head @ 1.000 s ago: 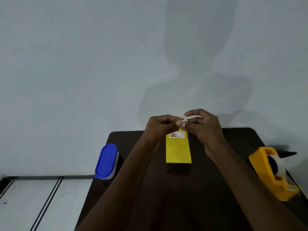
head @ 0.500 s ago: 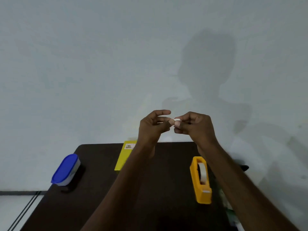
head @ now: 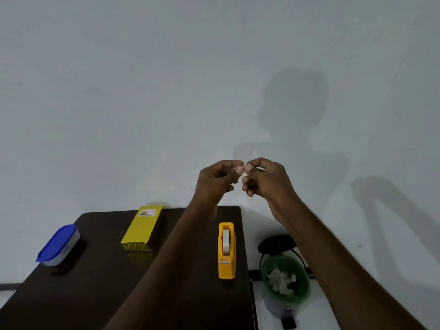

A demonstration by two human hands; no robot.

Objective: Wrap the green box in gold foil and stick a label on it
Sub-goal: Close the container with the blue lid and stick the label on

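Note:
The box wrapped in gold foil (head: 141,230) lies on the dark table (head: 95,282), with a small white label (head: 147,212) stuck at its far end. My left hand (head: 215,181) and my right hand (head: 264,178) are raised above the table's far right corner, fingertips meeting. Between them they pinch a tiny white scrap of paper (head: 243,169). Neither hand touches the box, which sits well to their lower left.
A yellow tape dispenser (head: 227,251) with a white roll stands near the table's right edge. A blue-lidded oval container (head: 58,245) sits at the left edge. On the floor to the right stands a green bin (head: 285,282) holding paper scraps, and a black object (head: 277,244) behind it.
The view swung right and up, so the box shifted left in frame and the bin appeared. My hands lifted away from the box's labelled end, still pinching the small white scrap.

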